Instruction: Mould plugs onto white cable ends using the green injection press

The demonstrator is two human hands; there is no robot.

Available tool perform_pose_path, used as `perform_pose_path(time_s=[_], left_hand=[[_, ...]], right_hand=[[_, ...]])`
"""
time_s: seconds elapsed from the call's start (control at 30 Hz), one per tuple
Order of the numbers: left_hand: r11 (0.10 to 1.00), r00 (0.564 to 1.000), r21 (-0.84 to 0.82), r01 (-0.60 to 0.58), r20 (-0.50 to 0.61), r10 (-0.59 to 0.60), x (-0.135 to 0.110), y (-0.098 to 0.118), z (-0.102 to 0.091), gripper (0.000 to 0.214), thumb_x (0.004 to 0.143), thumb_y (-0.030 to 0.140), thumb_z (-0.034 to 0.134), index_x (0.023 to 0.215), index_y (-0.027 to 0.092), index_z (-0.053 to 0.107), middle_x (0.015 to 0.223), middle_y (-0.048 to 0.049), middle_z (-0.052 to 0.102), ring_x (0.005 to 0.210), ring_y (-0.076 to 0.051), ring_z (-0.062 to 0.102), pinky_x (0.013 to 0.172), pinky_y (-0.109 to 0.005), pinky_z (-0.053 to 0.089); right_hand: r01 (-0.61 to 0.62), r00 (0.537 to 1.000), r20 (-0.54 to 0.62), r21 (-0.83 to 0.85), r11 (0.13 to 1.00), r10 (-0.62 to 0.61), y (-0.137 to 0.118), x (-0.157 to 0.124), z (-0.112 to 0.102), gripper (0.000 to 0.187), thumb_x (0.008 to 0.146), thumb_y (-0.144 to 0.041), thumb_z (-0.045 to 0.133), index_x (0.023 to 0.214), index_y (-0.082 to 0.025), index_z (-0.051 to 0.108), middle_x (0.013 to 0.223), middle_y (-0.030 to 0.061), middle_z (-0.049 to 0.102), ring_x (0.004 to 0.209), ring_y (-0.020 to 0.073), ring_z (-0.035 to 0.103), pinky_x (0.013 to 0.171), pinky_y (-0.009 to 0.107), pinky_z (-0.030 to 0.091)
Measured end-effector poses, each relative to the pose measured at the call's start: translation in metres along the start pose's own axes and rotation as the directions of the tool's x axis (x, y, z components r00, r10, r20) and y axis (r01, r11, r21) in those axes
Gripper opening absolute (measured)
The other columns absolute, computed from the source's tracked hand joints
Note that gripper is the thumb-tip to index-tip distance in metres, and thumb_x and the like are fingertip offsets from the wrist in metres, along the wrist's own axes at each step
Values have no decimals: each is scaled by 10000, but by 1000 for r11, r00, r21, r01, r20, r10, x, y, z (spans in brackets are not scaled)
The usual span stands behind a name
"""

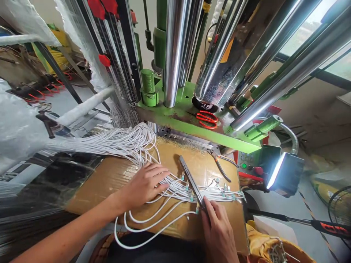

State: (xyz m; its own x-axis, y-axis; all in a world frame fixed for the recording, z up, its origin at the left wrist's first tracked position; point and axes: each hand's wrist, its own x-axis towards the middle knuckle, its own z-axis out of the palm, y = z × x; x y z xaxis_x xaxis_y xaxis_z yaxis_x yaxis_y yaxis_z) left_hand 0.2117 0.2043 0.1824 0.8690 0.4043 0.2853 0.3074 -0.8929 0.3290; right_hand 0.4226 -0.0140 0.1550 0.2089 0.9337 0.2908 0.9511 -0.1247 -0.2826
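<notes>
A green machine [197,128] with steel columns stands at the back. In front of it lies brown cardboard [101,180], and across this runs a bundle of white cables [126,140], thick and looped at the left, fanning out to the right, a few curving over the near edge. A lit lamp [285,175] hangs at the right. The left hand [148,182] rests palm down on the cables, fingers slightly bent; whether it grips any cannot be told. The right hand [218,221] is closed around the near end of a metal bar [192,179], which slants over the cables. Pliers [222,170] lie beyond, partly spread; red-handled scissors [206,119] rest on the machine. Small green tabs [192,197] mark several cable ends.
</notes>
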Motion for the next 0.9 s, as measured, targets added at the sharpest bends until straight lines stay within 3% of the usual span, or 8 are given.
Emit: perform_pose_path(time_s=[0.17,0.3,0.43,0.67,0.8,0.9], left_hand=[[997,996,-70,28,89,-22,16,12,6,261,916,369,577,1103,204,654,1032,-53,691,978,-234,602,887,-407,436],[994,994,-43,97,51,-95,28,-3,-4,267,934,319,551,1146,192,650,1063,-66,689,1004,-232,607,915,-394,445],[986,987,-38,159,37,-158,37,-22,-12,281,927,340,553,1145,202,663,1081,-71,692,992,-239,631,901,-394,477],[951,963,-149,270,51,-265,59,-45,-21,404,945,401,483,1255,173,606,1242,-127,645,1139,-272,599,951,-422,478],[856,918,-335,393,96,-384,82,-67,-21,499,953,464,420,1367,200,507,1304,-148,606,1078,-261,642,876,-385,514],[722,857,-525,451,29,-514,112,-93,-7,542,911,436,516,1389,184,469,1319,-171,588,1063,-255,644,830,-339,520]], right_hand=[[47,999,-10,17,999,-47,10,4,4,396,971,-261,431,1363,-210,456,1016,93,654,901,218,630,756,349,580],[74,993,88,31,997,-77,22,20,-13,349,944,-320,486,1279,-239,533,1019,77,663,904,217,651,758,336,586],[34,996,76,29,999,-37,34,48,-27,334,922,-356,518,1235,-255,576,1080,76,663,976,220,663,785,323,581],[25,996,87,71,997,-31,43,82,-13,308,927,-353,501,1174,-220,627,1100,99,673,1028,246,648,851,393,564],[2,991,128,158,987,-22,48,88,-2,296,931,-356,505,1157,-220,641,1092,99,675,1015,231,640,864,384,548],[-37,991,137,250,968,2,55,107,-2,316,926,-399,510,1115,-203,671,1040,100,694,964,223,657,840,374,548]])
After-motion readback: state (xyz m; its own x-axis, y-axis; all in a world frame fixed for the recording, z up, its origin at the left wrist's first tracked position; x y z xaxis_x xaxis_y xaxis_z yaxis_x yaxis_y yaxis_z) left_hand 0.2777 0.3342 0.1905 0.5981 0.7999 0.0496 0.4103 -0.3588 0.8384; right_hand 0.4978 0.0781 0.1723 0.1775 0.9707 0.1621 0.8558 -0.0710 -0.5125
